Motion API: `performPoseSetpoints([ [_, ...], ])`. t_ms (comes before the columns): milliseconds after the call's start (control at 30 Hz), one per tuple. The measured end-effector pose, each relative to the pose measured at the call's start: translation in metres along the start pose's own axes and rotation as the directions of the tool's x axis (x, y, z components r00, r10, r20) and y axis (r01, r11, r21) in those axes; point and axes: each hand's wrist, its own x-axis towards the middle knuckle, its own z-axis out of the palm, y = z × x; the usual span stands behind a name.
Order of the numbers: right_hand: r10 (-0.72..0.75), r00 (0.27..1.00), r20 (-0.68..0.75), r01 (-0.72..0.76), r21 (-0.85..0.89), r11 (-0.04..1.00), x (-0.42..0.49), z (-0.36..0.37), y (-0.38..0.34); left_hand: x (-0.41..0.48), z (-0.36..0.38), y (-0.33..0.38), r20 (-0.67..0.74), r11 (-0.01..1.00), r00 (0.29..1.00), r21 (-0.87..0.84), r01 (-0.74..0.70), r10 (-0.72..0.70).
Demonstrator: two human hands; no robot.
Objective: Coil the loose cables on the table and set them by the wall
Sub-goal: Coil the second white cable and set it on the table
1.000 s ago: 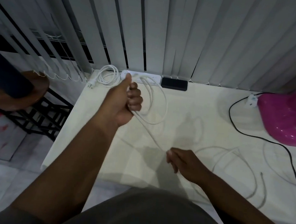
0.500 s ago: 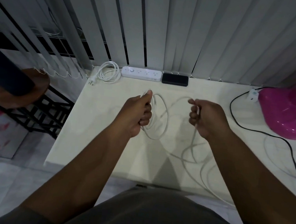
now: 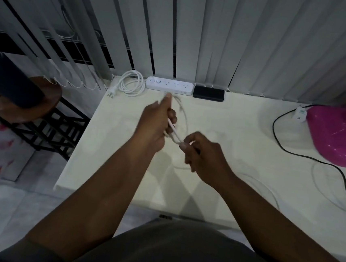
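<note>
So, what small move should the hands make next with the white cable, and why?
Probably the right hand should lay its pinched section into the left hand as another loop. The left hand already grips loops of the white cable, the hands are close together, and loose cable lies on the table by the right forearm, so coiling looks unfinished.
</note>
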Motion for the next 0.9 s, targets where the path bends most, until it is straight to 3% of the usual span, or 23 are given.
performPoseSetpoints([
  [133, 0.144, 0.965, 0.219, -0.138, -0.042, 0.989, -0.024, -0.019, 0.064, 0.013, -0.025, 0.031, -0.055, 0.975, 0.998, -0.214, -0.051, 0.04],
  [300, 0.341, 0.901, 0.268, -0.347, -0.026, 0.937, -0.021, -0.056, 0.098, 0.016, -0.044, 0.035, 0.065, 0.974, 0.993, -0.211, -0.088, 0.104],
  [367, 0.408, 0.891, 0.198, -0.398, -0.088, 0.913, -0.008, -0.063, 0.094, 0.013, -0.043, 0.029, 0.14, 0.97, 0.985, -0.236, -0.065, 0.1],
  [533, 0.461, 0.858, -0.228, -0.509, -0.251, 0.823, 0.038, -0.081, 0.057, 0.002, -0.02, 0.012, 0.292, 0.994, 0.956, -0.11, -0.002, 0.034],
  [633, 0.522, 0.807, -0.275, -0.52, 0.088, 0.85, 0.063, -0.079, 0.019, -0.007, -0.003, -0.001, 0.318, 1.0, 0.948, -0.001, 0.022, -0.02],
  [733, 0.554, 0.823, -0.123, -0.454, 0.443, 0.773, 0.072, -0.065, -0.02, -0.011, 0.01, -0.009, 0.27, 0.994, 0.963, 0.107, -0.003, -0.027],
  [900, 0.492, 0.864, 0.103, -0.472, 0.501, 0.725, 0.064, -0.061, -0.058, -0.009, 0.026, -0.017, 0.142, 0.972, 0.989, 0.225, -0.065, 0.033],
])
